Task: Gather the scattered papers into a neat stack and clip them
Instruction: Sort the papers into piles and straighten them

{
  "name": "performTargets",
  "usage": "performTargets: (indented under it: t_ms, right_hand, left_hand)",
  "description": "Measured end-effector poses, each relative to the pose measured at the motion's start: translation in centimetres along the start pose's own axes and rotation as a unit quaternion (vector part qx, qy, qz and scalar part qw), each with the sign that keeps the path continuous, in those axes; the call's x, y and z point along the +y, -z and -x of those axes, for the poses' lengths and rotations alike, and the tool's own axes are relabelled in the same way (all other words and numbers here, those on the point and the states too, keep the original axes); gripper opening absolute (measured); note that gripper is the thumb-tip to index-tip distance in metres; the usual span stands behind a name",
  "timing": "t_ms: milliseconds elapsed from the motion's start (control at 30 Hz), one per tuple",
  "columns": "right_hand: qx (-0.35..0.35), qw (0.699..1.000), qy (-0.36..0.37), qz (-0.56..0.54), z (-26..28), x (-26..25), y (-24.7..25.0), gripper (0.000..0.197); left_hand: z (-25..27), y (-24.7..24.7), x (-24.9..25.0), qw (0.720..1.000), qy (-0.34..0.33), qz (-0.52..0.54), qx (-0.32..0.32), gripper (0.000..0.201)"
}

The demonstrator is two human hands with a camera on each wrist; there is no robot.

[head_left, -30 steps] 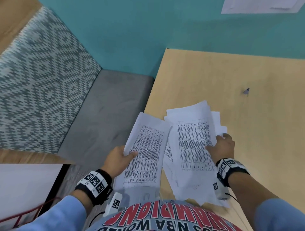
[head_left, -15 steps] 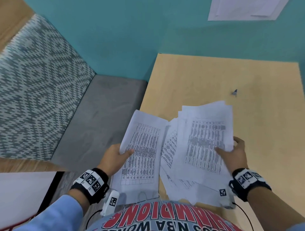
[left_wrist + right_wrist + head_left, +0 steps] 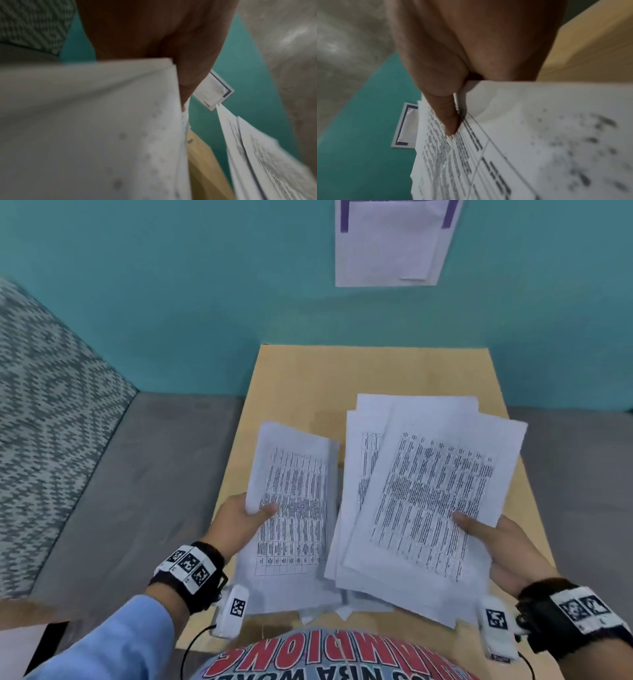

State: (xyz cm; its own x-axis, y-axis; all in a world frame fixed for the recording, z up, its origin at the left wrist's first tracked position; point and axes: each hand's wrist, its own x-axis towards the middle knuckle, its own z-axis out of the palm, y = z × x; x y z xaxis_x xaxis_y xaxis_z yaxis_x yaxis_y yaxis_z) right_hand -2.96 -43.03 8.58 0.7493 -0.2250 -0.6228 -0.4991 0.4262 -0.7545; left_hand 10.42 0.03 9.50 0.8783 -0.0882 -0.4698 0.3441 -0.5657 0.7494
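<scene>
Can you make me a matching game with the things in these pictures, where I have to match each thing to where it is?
Things:
1. left hand
2. right hand
3. sheet with the dark border
4. table

Places or states:
A. stuck on the teal wall
B. under the papers, light wood
C. holds the smaller bunch of papers
D. holds the bigger, fanned bunch of papers

Pairs: 1-C, 2-D, 3-A, 4-B

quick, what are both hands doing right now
Left hand: grips the smaller bundle of white printed paper sheets.
Right hand: grips the larger fanned bundle of white printed paper sheets.
</scene>
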Motion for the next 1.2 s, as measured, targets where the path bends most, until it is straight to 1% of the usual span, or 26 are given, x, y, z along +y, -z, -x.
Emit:
performTargets:
  t_ms: [33, 67, 100, 200, 267, 300, 367, 433, 533, 600, 633, 700, 733, 767, 800, 833, 900, 933, 967, 1000, 1033, 1067, 1167, 1200]
  right_hand:
    - [-0.025, 1.0, -0.003, -0.013, 0.4, -0.4, -0.1, 0.071]
    - [-0.043, 0.999, -0.002, -0.011, 0.9, -0.8, -0.6, 0.062]
    - [-0.053, 0.999, 0.001, -0.006, 1.2, -1.0, -1.0, 0.057]
    - [-0.08, 0.997, -0.003, 0.017, 1.9, -1.2, -1.7, 0.057]
    - [-0.106, 0.994, -0.022, 0.021, 2.3, -1.2, -2.1, 0.05]
    - [-0.118, 0.992, -0.029, 0.021, 2.4, -1.3, -2.2, 0.046]
    - [-0.127, 0.991, -0.02, 0.022, 2.9, -1.6, -2.6, 0.042]
    - [-0.119, 0.992, 0.022, 0.03, 3.0, -2.4, -2.7, 0.042]
    - [-0.08, 0.988, 0.127, 0.047, 3.4, -3.8, -2.3, 0.047]
    - [-0.036, 0.98, 0.178, 0.078, 3.2, -3.9, -1.8, 0.046]
    - [-0.021, 0.977, 0.191, 0.092, 3.1, -3.6, -1.7, 0.042]
    - [-0.002, 0.974, 0.192, 0.124, 2.9, -2.6, -1.7, 0.032]
    - [0.005, 0.972, 0.184, 0.143, 2.8, -1.9, -1.7, 0.036]
    - [0.005, 0.971, 0.178, 0.158, 2.4, -1.2, -1.6, 0.045]
    - [0.008, 0.97, 0.171, 0.171, 2.0, -0.5, -1.5, 0.049]
    - [0.014, 0.968, 0.171, 0.183, 1.7, -0.2, -1.6, 0.042]
    - [0.033, 0.967, 0.166, 0.192, 1.0, 0.0, -1.2, 0.016]
    - [0.039, 0.967, 0.168, 0.19, 1.1, -0.3, -1.2, 0.011]
    - [0.045, 0.965, 0.18, 0.188, 1.3, -0.5, -1.3, 0.015]
    - [0.045, 0.963, 0.192, 0.182, 1.7, -0.7, -1.3, 0.013]
    - [0.046, 0.964, 0.199, 0.172, 1.7, -0.7, -1.0, 0.007]
    - [0.049, 0.962, 0.208, 0.169, 2.0, -0.8, -1.0, 0.006]
    - [0.029, 0.954, 0.221, 0.198, 2.2, -0.8, -0.9, 0.014]
    - [0.029, 0.952, 0.221, 0.209, 2.3, -0.9, -1.1, 0.018]
  left_hand:
    - [0.3, -0.9, 1.0, 0.999, -0.015, 0.032, -0.021, 0.033]
    - [0.8, -1.9, 2.2, 0.996, -0.029, 0.075, -0.048, 0.019]
    - [1.4, -2.8, 3.5, 0.99, -0.038, 0.111, -0.075, 0.013]
    - [2.9, -5.1, 6.7, 0.977, -0.055, 0.157, -0.132, 0.03]
    - [3.4, -6.4, 8.1, 0.972, -0.06, 0.162, -0.158, 0.046]
    - [3.7, -7.0, 8.5, 0.972, -0.062, 0.159, -0.16, 0.049]
    - [4.1, -8.0, 9.3, 0.975, -0.076, 0.147, -0.145, 0.044]
    - [4.4, -8.8, 10.0, 0.979, -0.096, 0.143, -0.112, 0.036]
    - [4.4, -9.5, 10.6, 0.974, -0.118, 0.177, -0.073, 0.031]
    - [4.2, -10.1, 10.5, 0.974, -0.118, 0.179, -0.07, 0.029]
    - [4.1, -10.6, 10.2, 0.975, -0.111, 0.175, -0.078, 0.029]
    - [4.0, -11.9, 9.4, 0.979, -0.087, 0.161, -0.094, 0.03]
    - [4.1, -12.4, 9.1, 0.98, -0.081, 0.147, -0.104, 0.031]
    - [4.0, -13.0, 8.7, 0.982, -0.079, 0.13, -0.108, 0.034]
    - [3.8, -13.4, 8.4, 0.985, -0.077, 0.111, -0.108, 0.036]
    - [3.7, -13.7, 8.3, 0.987, -0.076, 0.097, -0.106, 0.036]
    - [3.4, -13.6, 8.6, 0.987, -0.087, 0.099, -0.092, 0.032]
    - [3.4, -13.5, 8.9, 0.987, -0.089, 0.107, -0.079, 0.029]
    - [3.3, -13.4, 8.9, 0.985, -0.097, 0.121, -0.072, 0.026]
    - [3.4, -13.2, 9.1, 0.984, -0.108, 0.129, -0.063, 0.023]
    - [3.6, -13.1, 9.3, 0.982, -0.12, 0.132, -0.06, 0.019]
    - [3.9, -13.0, 9.5, 0.981, -0.129, 0.134, -0.06, 0.017]
    - [3.6, -13.0, 9.0, 0.982, -0.134, 0.121, -0.062, 0.027]
    - [3.5, -12.9, 8.9, 0.983, -0.136, 0.108, -0.063, 0.026]
